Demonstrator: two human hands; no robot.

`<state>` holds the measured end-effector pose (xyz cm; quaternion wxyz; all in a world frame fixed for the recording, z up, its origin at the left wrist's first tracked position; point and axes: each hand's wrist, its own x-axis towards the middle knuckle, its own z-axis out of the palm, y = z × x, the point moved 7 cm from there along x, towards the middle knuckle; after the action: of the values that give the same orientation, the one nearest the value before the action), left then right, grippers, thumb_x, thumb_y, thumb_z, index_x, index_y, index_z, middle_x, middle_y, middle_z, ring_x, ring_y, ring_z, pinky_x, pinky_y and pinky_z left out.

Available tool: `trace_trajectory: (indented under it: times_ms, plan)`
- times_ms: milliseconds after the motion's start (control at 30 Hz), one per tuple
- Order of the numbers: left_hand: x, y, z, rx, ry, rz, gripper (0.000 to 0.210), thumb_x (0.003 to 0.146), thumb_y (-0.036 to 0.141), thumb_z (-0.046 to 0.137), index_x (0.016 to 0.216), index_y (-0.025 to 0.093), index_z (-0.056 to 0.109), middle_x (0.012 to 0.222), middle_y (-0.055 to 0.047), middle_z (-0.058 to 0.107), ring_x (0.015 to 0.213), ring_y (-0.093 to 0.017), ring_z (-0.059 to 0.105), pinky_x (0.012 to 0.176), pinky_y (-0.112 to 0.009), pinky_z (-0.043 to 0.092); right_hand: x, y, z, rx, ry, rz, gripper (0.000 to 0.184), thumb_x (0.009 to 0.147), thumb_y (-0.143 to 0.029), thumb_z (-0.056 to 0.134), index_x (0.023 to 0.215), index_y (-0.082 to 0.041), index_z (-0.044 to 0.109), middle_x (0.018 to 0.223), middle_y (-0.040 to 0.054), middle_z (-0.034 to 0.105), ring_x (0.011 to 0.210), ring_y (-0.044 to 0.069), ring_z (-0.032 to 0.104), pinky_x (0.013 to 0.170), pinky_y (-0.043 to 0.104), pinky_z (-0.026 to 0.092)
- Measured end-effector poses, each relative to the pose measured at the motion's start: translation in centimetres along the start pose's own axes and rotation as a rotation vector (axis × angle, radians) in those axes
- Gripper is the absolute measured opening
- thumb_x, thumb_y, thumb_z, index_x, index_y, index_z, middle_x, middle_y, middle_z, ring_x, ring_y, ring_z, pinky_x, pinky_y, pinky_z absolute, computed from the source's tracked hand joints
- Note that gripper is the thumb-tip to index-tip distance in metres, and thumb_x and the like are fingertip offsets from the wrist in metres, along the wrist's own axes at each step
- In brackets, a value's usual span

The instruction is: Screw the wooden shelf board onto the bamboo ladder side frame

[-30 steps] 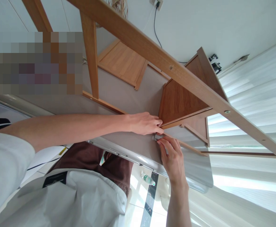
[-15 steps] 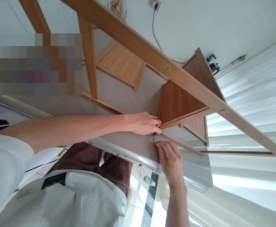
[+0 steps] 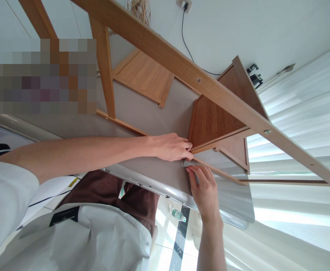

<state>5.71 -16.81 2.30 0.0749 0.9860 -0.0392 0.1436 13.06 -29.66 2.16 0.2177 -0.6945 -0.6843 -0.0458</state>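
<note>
A wooden frame with upright panels lies across the grey tabletop. My left hand (image 3: 172, 146) is closed on the frame's lower joint, where the middle wooden panel (image 3: 214, 120) meets the lower wooden rail (image 3: 212, 169); the fingertips press at the corner. Just below it, my right hand (image 3: 206, 186) pinches a thin, bent hex key (image 3: 184, 163) between thumb and forefinger. The key's short end reaches up to the joint beneath my left fingers, which hide its tip.
A long wooden rail (image 3: 165, 45) crosses above my hands, with an upright slat (image 3: 104, 67) at left. Another wooden panel (image 3: 145, 77) lies behind. The grey table (image 3: 153, 171) has its edge near my body. A plastic bottle (image 3: 177, 215) lies on the floor; white curtains (image 3: 294, 124) hang right.
My right hand has shifted slightly upward, and the hex key's angle has changed a little. My left hand stays at the joint.
</note>
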Motion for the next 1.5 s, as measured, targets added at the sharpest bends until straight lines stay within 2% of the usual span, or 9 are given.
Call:
trace_trajectory:
  times_ms: [600,700,867,1000,1033,1100,1167,1233,1500]
  plan:
    - [0.0,0.0,0.0,0.008,-0.02,0.004,0.023,0.099,0.021,0.048,0.108,0.032,0.065,0.108,-0.004,0.065,0.098,-0.019,0.062,0.048,-0.03,0.025,0.3,-0.2,-0.3,-0.109,0.046,-0.023,0.011,0.101,-0.02,0.055,0.103,-0.021,0.066,0.096,0.0074,0.064,0.09,0.022,0.058,0.083,0.037,0.05]
    - [-0.1,0.0,-0.5,0.007,-0.022,0.001,0.025,0.097,0.018,0.048,0.108,0.033,0.064,0.101,-0.004,0.068,0.094,-0.019,0.064,0.049,-0.03,0.023,0.3,-0.4,-0.4,-0.133,0.062,-0.037,0.011,0.1,-0.019,0.056,0.103,-0.02,0.066,0.095,0.0078,0.064,0.089,0.022,0.057,0.083,0.037,0.05]
    - [-0.3,0.2,-2.2,0.041,-0.003,0.006,0.019,0.086,0.013,0.053,0.092,0.029,0.063,0.066,0.001,0.065,0.061,-0.018,0.061,0.049,-0.032,0.019,0.3,-0.6,-0.3,-0.146,0.055,-0.029,0.011,0.1,-0.018,0.057,0.105,-0.019,0.066,0.097,0.0089,0.064,0.091,0.022,0.057,0.084,0.037,0.05]
    - [-0.3,-0.2,-2.3,0.087,-0.035,-0.036,0.012,0.086,0.024,0.059,0.075,0.022,0.061,0.07,-0.002,0.069,0.064,-0.02,0.063,0.051,-0.032,0.025,0.2,-0.8,-0.2,-0.142,0.063,-0.03,0.011,0.1,-0.017,0.056,0.104,-0.02,0.066,0.098,0.0087,0.065,0.092,0.022,0.057,0.085,0.037,0.05]
    - [-0.3,-0.6,-2.2,0.087,-0.037,-0.067,0.013,0.087,0.03,0.06,0.077,0.021,0.062,0.076,-0.004,0.071,0.069,-0.022,0.066,0.052,-0.032,0.028,0.2,-0.8,-0.2,-0.139,0.068,-0.033,0.011,0.1,-0.017,0.056,0.104,-0.02,0.066,0.098,0.0085,0.065,0.092,0.022,0.057,0.085,0.037,0.05]
    - [-0.3,-1.4,-1.9,0.053,-0.015,-0.152,0.023,0.088,0.041,0.064,0.096,0.019,0.063,0.093,-0.007,0.073,0.082,-0.024,0.069,0.055,-0.032,0.035,0.2,-0.8,-0.2,-0.132,0.073,-0.035,0.012,0.1,-0.017,0.056,0.104,-0.021,0.066,0.097,0.008,0.064,0.091,0.022,0.057,0.084,0.037,0.05]
    - [-0.4,-2.2,-1.5,-0.006,0.006,-0.23,0.046,0.087,0.048,0.064,0.119,0.016,0.056,0.106,-0.01,0.072,0.092,-0.026,0.069,0.06,-0.032,0.04,0.2,-0.7,-0.2,-0.125,0.072,-0.033,0.013,0.1,-0.017,0.055,0.105,-0.021,0.066,0.098,0.0079,0.064,0.091,0.022,0.057,0.085,0.038,0.05]
    - [-0.4,-2.6,-0.8,-0.068,-0.009,-0.266,0.054,0.089,0.048,0.06,0.13,0.015,0.047,0.11,-0.01,0.072,0.093,-0.026,0.069,0.062,-0.032,0.042,0.3,-0.7,-0.1,-0.123,0.075,-0.034,0.014,0.101,-0.018,0.054,0.106,-0.022,0.067,0.098,0.008,0.064,0.091,0.022,0.057,0.085,0.038,0.051]
    - [0.0,-2.7,0.1,-0.122,-0.067,-0.274,0.042,0.089,0.043,0.055,0.122,0.018,0.048,0.103,-0.006,0.073,0.081,-0.025,0.071,0.057,-0.032,0.04,0.1,-0.4,-0.2,-0.114,0.11,-0.044,0.016,0.1,-0.017,0.055,0.108,-0.02,0.068,0.098,0.0088,0.063,0.092,0.022,0.058,0.084,0.039,0.052]
